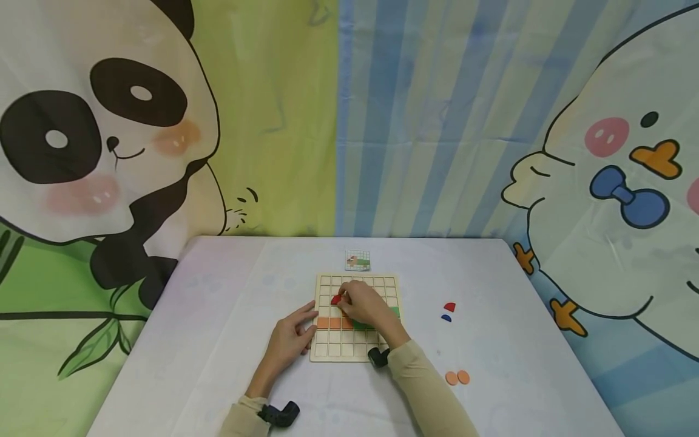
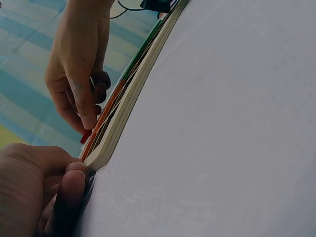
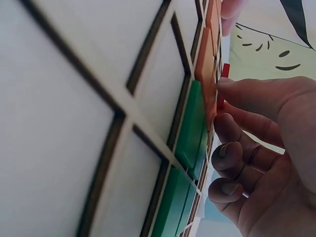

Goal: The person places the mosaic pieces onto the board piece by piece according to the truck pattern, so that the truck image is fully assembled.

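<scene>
My right hand [image 1: 364, 303] pinches a red piece [image 1: 335, 300] with a curved edge between thumb and index finger, over the left part of a wooden grid board [image 1: 355, 356]. In the right wrist view the red piece [image 3: 225, 71] shows edge-on, partly hidden by the fingertips. My left hand [image 1: 289, 334] rests against the board's left edge, its fingertips touching the side near the corner in the left wrist view. Orange squares [image 1: 330, 323] fill cells in a row on the board, beside green pieces [image 3: 190, 128] partly covered by the right hand and forearm.
A small picture card [image 1: 357, 260] with a grid pattern lies behind the board. To the right are a red piece [image 1: 449, 307] and a blue half-round piece [image 1: 446, 318]. Two orange discs [image 1: 457, 377] lie nearer the front right. All rest on a white-covered table [image 1: 207, 340].
</scene>
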Demonstrator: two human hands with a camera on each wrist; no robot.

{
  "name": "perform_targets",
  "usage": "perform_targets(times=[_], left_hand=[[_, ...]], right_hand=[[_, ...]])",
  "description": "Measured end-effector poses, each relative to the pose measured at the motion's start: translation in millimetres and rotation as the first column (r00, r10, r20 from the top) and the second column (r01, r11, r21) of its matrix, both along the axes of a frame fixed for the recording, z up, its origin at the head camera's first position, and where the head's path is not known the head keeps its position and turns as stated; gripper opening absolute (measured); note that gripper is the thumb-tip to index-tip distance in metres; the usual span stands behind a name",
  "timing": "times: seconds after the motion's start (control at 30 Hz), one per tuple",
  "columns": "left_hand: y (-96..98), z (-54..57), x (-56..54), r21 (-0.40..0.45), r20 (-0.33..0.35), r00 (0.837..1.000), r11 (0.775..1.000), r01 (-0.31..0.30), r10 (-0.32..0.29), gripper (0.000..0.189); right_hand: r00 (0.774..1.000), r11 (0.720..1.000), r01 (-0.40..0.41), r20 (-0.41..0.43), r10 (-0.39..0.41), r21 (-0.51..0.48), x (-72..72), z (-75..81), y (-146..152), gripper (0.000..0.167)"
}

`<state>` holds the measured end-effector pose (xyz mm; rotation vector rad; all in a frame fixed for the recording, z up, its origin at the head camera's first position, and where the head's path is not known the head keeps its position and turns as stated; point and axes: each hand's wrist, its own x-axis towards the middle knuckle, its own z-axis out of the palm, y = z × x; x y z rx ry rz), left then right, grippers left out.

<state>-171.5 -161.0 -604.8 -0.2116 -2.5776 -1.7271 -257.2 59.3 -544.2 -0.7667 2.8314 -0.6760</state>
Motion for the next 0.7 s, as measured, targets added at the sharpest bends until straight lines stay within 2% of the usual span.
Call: perform_targets(times=[0.7], left_hand=[[0.9,2.3,0.7,-0.005,0.012,1.0,1.0,-0.003,0.003,0.04]], right_hand=[[1.0,0.999,0.012,0.026,-0.013,0.031,0.4,0.4,-2.3,0.025]])
